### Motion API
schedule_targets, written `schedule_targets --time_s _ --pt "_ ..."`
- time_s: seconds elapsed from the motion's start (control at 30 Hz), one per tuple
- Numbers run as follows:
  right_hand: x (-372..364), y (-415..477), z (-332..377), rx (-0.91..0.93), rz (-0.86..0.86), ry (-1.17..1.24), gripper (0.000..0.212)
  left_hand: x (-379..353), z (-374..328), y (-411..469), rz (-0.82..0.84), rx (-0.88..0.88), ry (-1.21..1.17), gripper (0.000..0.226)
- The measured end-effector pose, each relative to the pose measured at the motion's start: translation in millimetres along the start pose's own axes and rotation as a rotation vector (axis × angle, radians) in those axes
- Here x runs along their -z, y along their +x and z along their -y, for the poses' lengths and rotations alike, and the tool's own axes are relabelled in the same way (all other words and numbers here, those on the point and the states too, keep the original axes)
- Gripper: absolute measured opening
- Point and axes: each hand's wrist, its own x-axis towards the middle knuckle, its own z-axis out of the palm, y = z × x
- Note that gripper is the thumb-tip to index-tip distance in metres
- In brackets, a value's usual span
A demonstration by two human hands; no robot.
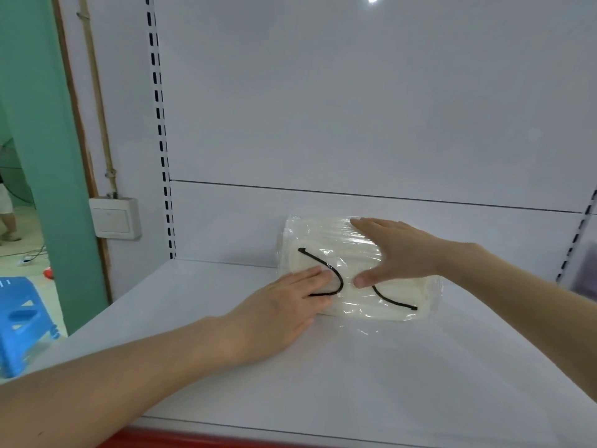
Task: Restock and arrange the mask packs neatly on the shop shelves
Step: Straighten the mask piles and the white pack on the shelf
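**Head view: two flat hands on one mask pack**

Head camera shows both hands lying flat on the mask pack. The left hand has straight fingers, and they rest on the near left part of the pack. The right hand is spread flat on the top right part, with its thumb pointing to the near side. Neither hand is curled round anything.

The pack is clear plastic with white masks inside. Two black ear loops curve across the top, one by each hand.

The pack lies on the white shelf, close to the back edge and about halfway along it. Behind it stands the white back panel. A red strip runs along the front edge of the shelf.

Past the left edge there is a light switch on the wall, a green wall and a blue stool on the floor.
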Motion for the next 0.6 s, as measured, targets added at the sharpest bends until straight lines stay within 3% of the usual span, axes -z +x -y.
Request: schedule_targets --time_s 0.27,0.43,0.6 --pt "7.5 -27.9 -12.8 -0.05 -0.127 0.09 0.106 0.1 -0.9 -0.3 0.01 0.018 0.0 0.043" --pt "-4.9 -57.4 -39.2 -0.184 -0.069 0.106 0.117 -0.3 -2.0 1.9 -0.02 0.006 0.019 0.042" --pt "-13.5 -54.0 -43.8 -0.192 -0.065 0.171 0.11 7.4 -6.2 4.3 -0.019 -0.004 0.012 0.042"
